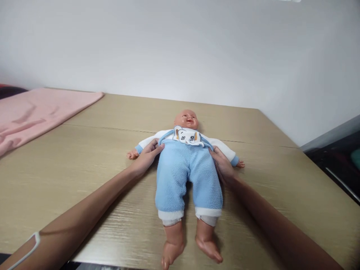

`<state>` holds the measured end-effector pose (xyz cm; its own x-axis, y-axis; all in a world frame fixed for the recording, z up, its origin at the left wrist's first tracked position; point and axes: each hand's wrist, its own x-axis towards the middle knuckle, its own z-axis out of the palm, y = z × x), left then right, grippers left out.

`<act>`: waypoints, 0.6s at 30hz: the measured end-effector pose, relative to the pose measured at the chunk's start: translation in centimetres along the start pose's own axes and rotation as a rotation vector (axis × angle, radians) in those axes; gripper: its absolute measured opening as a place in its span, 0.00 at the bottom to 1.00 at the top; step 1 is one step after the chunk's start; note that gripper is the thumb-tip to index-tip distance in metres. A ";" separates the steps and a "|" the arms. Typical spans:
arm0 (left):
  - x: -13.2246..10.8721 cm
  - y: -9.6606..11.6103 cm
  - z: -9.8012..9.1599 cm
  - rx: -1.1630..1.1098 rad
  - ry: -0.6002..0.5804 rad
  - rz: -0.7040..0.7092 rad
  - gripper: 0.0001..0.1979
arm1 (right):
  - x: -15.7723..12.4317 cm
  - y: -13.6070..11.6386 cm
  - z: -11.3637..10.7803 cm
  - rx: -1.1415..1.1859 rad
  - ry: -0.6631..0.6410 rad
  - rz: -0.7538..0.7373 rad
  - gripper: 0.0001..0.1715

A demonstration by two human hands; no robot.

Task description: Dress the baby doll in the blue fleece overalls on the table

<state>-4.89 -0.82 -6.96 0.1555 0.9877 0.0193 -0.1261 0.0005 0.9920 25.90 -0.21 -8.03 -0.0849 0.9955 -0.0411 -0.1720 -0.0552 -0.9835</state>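
A baby doll (186, 119) lies on its back, head toward the wall and bare feet toward me. It wears a white top (222, 147) with blue cuffs and fuzzy light blue overalls (176, 168) with white hems. The bib (188, 136), printed with a cartoon animal face, sits bunched on the chest. At the waist on the left side, my left hand (149, 154) is closed on the overalls' edge, thumb in front. On the opposite side my right hand (222, 164) grips the waist too, its fingertips partly hidden by the cloth.
The doll rests on a light wood-grain table (98, 157) with a seam across it. A pink cloth (42, 112) is spread at the far left. Behind stands a plain pale wall (180, 48). Dark objects (334, 157) sit beyond the table's right edge.
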 end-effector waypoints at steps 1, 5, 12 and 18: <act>0.1 -0.1 -0.1 -0.024 -0.018 0.000 0.19 | 0.1 -0.1 -0.1 0.002 -0.016 -0.006 0.21; 0.2 -0.1 -0.5 -0.036 -0.035 -0.031 0.19 | 0.2 -0.6 -0.3 -0.009 -0.018 -0.064 0.13; 0.2 0.0 -0.6 -0.018 0.006 0.018 0.17 | -0.3 -0.5 -0.3 -0.036 -0.004 -0.151 0.13; 0.2 -0.6 -0.3 -0.104 0.051 0.089 0.17 | 0.0 -0.1 -0.3 -0.039 0.114 -0.275 0.18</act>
<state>-5.05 -0.61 -7.61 0.0891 0.9913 0.0973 -0.2380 -0.0736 0.9685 26.23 -0.17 -7.98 0.0707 0.9751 0.2104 -0.1357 0.2184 -0.9664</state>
